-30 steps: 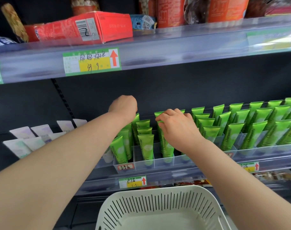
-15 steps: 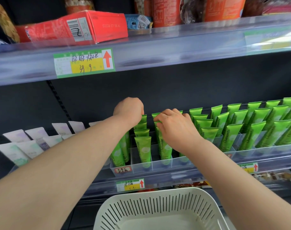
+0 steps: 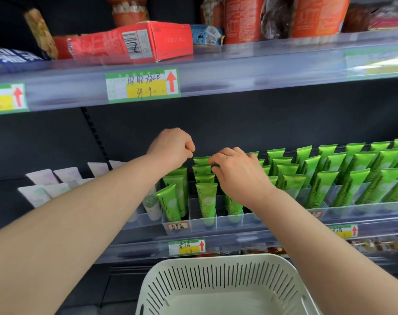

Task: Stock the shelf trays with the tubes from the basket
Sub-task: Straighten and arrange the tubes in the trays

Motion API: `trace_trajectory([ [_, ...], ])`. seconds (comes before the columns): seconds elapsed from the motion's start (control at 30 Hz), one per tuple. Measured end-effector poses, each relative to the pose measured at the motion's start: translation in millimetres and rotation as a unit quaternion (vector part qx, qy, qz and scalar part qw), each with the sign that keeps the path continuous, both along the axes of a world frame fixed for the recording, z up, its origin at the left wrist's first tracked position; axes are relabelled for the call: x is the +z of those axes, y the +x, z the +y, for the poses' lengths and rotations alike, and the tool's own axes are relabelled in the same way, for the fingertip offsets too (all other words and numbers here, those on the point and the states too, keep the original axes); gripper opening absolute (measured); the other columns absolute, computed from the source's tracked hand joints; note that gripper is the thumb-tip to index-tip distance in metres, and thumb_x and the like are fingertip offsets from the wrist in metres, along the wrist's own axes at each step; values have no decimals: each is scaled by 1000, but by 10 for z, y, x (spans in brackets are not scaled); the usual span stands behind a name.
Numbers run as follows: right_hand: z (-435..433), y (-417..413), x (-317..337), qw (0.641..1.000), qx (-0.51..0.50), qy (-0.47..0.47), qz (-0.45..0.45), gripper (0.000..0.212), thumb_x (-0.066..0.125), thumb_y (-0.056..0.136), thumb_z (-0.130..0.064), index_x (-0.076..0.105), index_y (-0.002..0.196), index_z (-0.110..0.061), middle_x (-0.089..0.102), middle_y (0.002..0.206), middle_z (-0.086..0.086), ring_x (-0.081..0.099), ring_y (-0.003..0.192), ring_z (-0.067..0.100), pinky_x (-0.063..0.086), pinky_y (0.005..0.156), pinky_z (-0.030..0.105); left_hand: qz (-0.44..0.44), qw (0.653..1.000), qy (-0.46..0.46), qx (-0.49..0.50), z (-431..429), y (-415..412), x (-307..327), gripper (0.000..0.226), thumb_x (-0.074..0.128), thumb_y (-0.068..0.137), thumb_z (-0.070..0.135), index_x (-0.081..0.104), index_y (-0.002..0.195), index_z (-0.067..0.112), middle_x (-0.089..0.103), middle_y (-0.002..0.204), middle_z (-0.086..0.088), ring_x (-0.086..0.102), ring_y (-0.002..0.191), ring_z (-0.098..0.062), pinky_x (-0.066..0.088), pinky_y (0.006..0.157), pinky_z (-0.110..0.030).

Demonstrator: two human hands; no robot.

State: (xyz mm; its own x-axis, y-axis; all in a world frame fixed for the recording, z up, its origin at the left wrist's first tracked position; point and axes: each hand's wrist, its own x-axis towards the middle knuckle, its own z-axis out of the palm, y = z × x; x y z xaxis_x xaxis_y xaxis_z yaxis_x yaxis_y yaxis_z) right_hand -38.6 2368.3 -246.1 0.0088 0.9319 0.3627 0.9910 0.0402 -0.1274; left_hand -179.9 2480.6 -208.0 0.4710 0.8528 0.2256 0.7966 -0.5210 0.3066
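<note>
Both bare arms are stretched toward the middle shelf, where rows of green tubes (image 3: 206,196) are stood cap-down and leaning back in a clear divided tray (image 3: 218,220). The left hand (image 3: 170,147) is held over the rear of the leftmost green column, its fingers curled under into a loose fist with the thumb laid against the forefinger; what is gripped beneath it, if anything, cannot be told. The right hand (image 3: 239,176) is placed just beside it, over the next columns, with its fingers (image 3: 218,155) bent downward so that the tips are met by the crimped tops of the rearmost tubes; whether a tube is actually pinched is hidden by the hand itself. The two hands are kept near each other but apart. Pale white tubes (image 3: 41,176) are ranged on the same shelf to the left. A white slotted basket (image 3: 161,285) is seen below, near the viewer. A red box (image 3: 129,43) is laid on the upper shelf, above a green and yellow price label (image 3: 142,85).
</note>
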Motion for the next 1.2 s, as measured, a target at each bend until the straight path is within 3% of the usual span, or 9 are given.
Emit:
trace_trajectory([
  [0.17, 30, -289, 28, 999, 50, 17, -2, 29, 44, 98, -27, 54, 125, -29, 55, 125, -7, 47, 115, 18, 38, 89, 39, 13, 1000, -6, -4, -87, -356, 17, 10, 72, 83, 17, 76, 89, 24, 66, 83, 13, 65, 89, -12, 55, 83, -34],
  [0.37, 134, -626, -41, 994, 103, -2, -27, 36, 51, 93, -14, 55, 127, -27, 58, 121, -4, 48, 114, 21, 38, 86, 39, 36, 999, -4, 11, -148, -689, 66, 10, 71, 84, 15, 77, 88, 22, 55, 68, 22, 60, 81, -8, 53, 80, -28],
  [0.5, 220, -763, -153, 992, 109, -2, -62, 40, 55, 89, -9, 58, 122, -30, 61, 114, -6, 47, 108, 20, 31, 77, 35, 34, 999, -8, 18, -207, -788, 73, 10, 71, 82, 13, 78, 87, 19, 65, 77, 13, 63, 86, -13, 55, 82, -35],
  [0.7, 210, -788, -189, 993, 69, -14, -98, 28, 55, 89, -9, 64, 107, -28, 63, 100, -6, 48, 99, 20, 29, 77, 35, 31, 999, -12, 25, -266, -789, 47, 15, 68, 83, 10, 78, 91, 17, 70, 89, 6, 63, 93, -16, 54, 83, -35],
  [0.97, 161, -665, -168, 994, 47, -34, -95, 28, 52, 90, -8, 63, 107, -27, 63, 102, -5, 47, 102, 22, 27, 76, 35, 35, 999, -20, 8, -270, -684, -34, 14, 70, 84, 13, 76, 95, 21, 71, 96, 5, 63, 96, -17, 53, 84, -34],
  [1.2, 82, -536, -75, 997, 46, -21, -64, 27, 40, 100, -30, 63, 113, -28, 63, 110, -5, 48, 108, 21, 36, 84, 38, 73, 997, -16, 12, -218, -540, -167, 20, 70, 83, 11, 77, 95, 26, 70, 102, 8, 64, 96, -20, 52, 79, -29],
])
